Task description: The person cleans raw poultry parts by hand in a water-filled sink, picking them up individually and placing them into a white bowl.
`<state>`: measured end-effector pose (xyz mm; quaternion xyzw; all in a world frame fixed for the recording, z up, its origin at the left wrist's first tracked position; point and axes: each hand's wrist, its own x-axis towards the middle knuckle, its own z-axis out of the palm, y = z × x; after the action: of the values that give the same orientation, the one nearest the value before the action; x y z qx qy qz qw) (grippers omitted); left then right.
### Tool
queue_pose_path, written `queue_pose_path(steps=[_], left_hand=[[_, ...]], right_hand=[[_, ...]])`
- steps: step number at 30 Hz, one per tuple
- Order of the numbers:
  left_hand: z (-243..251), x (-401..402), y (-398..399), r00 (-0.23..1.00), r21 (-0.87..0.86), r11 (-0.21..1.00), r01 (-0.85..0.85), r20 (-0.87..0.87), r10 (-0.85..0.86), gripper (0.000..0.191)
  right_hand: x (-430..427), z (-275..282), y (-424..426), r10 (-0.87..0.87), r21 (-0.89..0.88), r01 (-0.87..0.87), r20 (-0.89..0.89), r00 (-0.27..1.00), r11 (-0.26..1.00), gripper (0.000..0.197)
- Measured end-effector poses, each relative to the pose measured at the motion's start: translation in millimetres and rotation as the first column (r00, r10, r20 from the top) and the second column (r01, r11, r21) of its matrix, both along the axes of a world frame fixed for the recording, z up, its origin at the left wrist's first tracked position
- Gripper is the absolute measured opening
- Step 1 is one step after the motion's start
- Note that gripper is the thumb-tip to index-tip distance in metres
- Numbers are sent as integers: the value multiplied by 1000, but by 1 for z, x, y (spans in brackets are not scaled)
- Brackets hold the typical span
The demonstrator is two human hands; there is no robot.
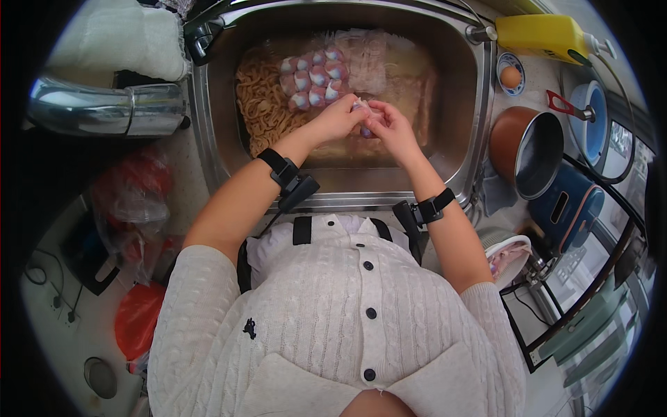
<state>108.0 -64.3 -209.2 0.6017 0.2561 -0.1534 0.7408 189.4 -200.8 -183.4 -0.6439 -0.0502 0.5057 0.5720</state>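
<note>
My left hand [333, 119] and my right hand [394, 130] meet over a stainless steel sink [344, 180]. Between their fingertips they grip one small raw meat piece [367, 132], purplish with a whitish part, apparently a gizzard. Just beyond my left hand lies a block of similar pink and bluish-white gizzards [315, 78] in rows. Brown curled strips [266, 104], perhaps intestines, are heaped along the sink's left side. A pale pinkish slab of raw meat [367, 57] lies behind my hands. Shallow cloudy water [409, 62] covers the sink's bottom.
Right of the sink are a yellow pump bottle [542, 36], a small bowl with an egg [510, 77], a brown saucepan [503, 143], a blue appliance [568, 208] and a white colander [526, 245] holding raw meat. A chrome faucet [109, 107] and red plastic bags [138, 318] are left.
</note>
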Motion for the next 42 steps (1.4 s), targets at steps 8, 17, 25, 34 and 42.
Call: queue_pose_path(steps=[8, 17, 25, 34, 42], left_hand=[[-39, 6, -17, 921, 609, 692, 388, -235, -310, 27], [-33, -13, -5, 783, 651, 464, 601, -362, -505, 24], [0, -5, 31, 922, 956, 142, 257, -198, -333, 50], [-33, 20, 25, 780, 900, -277, 337, -432, -453, 60], [-50, 23, 37, 774, 962, -166, 217, -274, -571, 29]], right_hand=[[17, -78, -7, 462, -454, -433, -52, 885, 779, 20], [27, -74, -31, 803, -831, -145, 451, 390, 537, 15], [29, 44, -66, 501, -530, -49, 763, 408, 847, 16], [-3, 206, -260, -260, -260, 653, 765, 589, 712, 15], [-47, 165, -372, 399, -632, 685, 769, 500, 361, 27]])
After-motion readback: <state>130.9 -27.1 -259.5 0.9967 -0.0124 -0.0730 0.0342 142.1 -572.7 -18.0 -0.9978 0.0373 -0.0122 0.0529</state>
